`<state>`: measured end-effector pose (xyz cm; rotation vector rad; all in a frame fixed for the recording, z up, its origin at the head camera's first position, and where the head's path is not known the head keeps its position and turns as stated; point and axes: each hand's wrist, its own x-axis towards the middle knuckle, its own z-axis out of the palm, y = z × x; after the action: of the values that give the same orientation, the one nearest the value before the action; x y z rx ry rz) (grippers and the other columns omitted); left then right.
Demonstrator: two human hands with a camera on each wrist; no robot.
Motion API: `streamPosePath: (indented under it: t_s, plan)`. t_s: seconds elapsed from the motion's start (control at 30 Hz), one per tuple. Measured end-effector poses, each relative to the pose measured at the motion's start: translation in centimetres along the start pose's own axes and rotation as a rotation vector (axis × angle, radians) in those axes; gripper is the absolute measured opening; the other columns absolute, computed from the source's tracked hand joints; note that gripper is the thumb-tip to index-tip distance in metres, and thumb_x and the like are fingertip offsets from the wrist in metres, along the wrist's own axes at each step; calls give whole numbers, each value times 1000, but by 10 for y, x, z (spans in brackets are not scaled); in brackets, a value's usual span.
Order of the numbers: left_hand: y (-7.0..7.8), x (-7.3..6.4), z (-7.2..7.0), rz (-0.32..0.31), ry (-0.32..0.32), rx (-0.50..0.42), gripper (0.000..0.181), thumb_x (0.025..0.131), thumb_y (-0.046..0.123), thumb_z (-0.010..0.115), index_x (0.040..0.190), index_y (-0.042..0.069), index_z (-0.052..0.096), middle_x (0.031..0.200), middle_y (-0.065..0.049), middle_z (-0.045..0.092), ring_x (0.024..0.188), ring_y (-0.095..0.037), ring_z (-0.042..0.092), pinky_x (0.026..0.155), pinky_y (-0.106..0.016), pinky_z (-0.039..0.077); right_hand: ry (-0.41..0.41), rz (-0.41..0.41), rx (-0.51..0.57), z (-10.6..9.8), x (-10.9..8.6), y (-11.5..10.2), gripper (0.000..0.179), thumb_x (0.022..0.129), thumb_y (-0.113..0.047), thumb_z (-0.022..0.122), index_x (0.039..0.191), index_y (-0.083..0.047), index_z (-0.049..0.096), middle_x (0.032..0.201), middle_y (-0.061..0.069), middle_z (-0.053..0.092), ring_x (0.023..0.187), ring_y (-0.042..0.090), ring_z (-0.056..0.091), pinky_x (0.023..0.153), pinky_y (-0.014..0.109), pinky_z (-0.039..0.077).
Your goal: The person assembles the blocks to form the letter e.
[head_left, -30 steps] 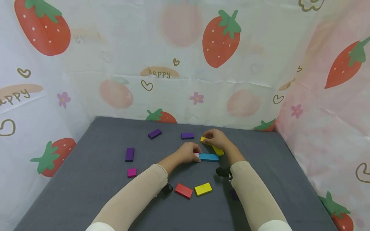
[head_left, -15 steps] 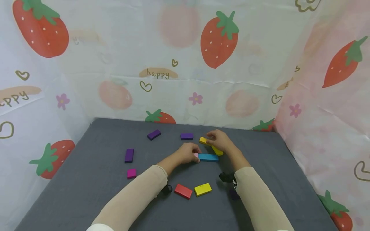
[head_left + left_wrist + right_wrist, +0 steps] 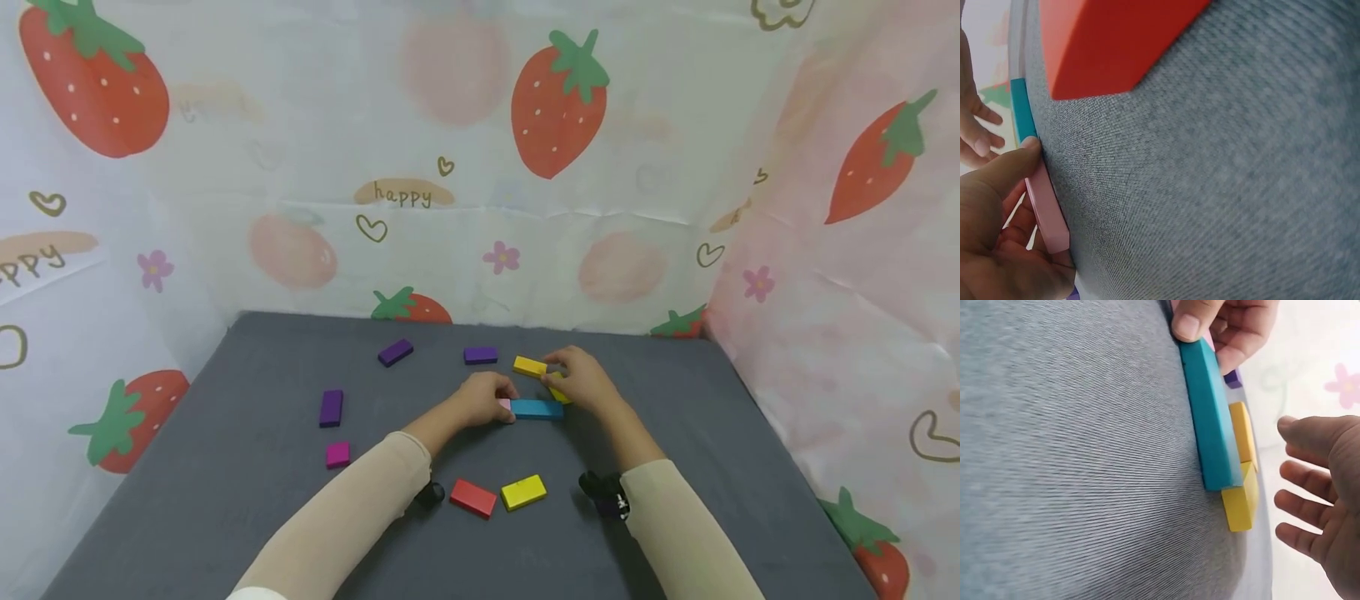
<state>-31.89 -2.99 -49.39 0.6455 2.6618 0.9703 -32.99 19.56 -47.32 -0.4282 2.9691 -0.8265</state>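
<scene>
My left hand [image 3: 482, 399] pinches a pink block [image 3: 1051, 215] between thumb and fingers, low on the grey cloth. End to end with the pink block lies a blue block [image 3: 537, 409], which the left thumb tip also reaches. At the blue block's far right end sits a yellow block [image 3: 1241, 499], and an orange-yellow block [image 3: 529, 366] touches it further back. My right hand [image 3: 585, 379] hovers beside these two blocks with its fingers apart and nothing between them, as the right wrist view [image 3: 1325, 487] shows.
Purple blocks [image 3: 480, 356] lie along the back and left of the grey table [image 3: 225, 467]. A magenta block [image 3: 338, 455] sits at the left. Nearer me are a red block [image 3: 473, 498] and another yellow block [image 3: 524, 492]. Strawberry-printed cloth walls [image 3: 420, 250] enclose the table.
My right hand has let go of the orange-yellow block and drawn back to the right, toward me. The left hand has kept its place on the pink block. The head view has shifted slightly.
</scene>
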Motion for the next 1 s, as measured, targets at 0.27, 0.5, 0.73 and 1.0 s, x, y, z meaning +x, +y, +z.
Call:
streamPosePath:
  t_s: [0.27,0.5,0.73,1.0]
  plan:
    - [-1,2,2,-15,10,13,26,83,18,86,107,15,75,102,1,70,91,-13,59,89,-35,50,34,40,11,5,-21,4,42,98,-29,72,133,-6,67,136,18,59,120,37,60,99,55,49]
    - [-1,3,3,-5,12,29,26,83,19,86,106,14,75,101,1,71,90,-12,59,88,-34,50,65,65,1,12,-35,8,46,96,-29,74,133,-3,66,138,19,58,125,38,58,103,55,47]
    - [-2,4,4,5,14,15,26,83,18,87,105,14,75,99,1,70,88,-12,58,86,-34,50,74,55,42,18,-41,9,47,95,-28,75,132,-1,66,141,17,56,128,38,56,106,54,46]
    - [-1,4,4,8,10,19,25,83,17,86,104,14,75,96,1,69,86,-12,57,83,-33,49,78,66,7,23,-42,8,47,95,-28,75,133,-1,66,144,16,55,131,36,54,106,53,45]
